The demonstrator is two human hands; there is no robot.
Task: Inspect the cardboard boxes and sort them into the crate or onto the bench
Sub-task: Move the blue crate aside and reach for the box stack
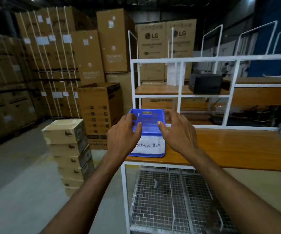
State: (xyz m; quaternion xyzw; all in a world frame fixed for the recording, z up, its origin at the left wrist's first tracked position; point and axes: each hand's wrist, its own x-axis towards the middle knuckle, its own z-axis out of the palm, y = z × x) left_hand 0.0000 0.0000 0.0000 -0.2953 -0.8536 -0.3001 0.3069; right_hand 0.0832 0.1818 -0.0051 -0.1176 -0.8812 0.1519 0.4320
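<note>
A blue plastic crate (147, 115) with a white label reading "normal bin" stands on the left end of the wooden bench (237, 146). My left hand (124, 134) hovers at the crate's near left rim with fingers apart, holding nothing. My right hand (176, 130) hovers at the near right rim, fingers spread and empty too. A stack of small pale cardboard boxes (67, 132) stands on the floor left of the bench, beyond my left arm.
A white metal rack (180, 78) rises behind the bench with a black device (205, 83) on its shelf. A wire mesh shelf (175, 203) lies under the bench. Tall brown cartons (52, 56) fill the back and left; an open carton (100, 112) stands behind the crate.
</note>
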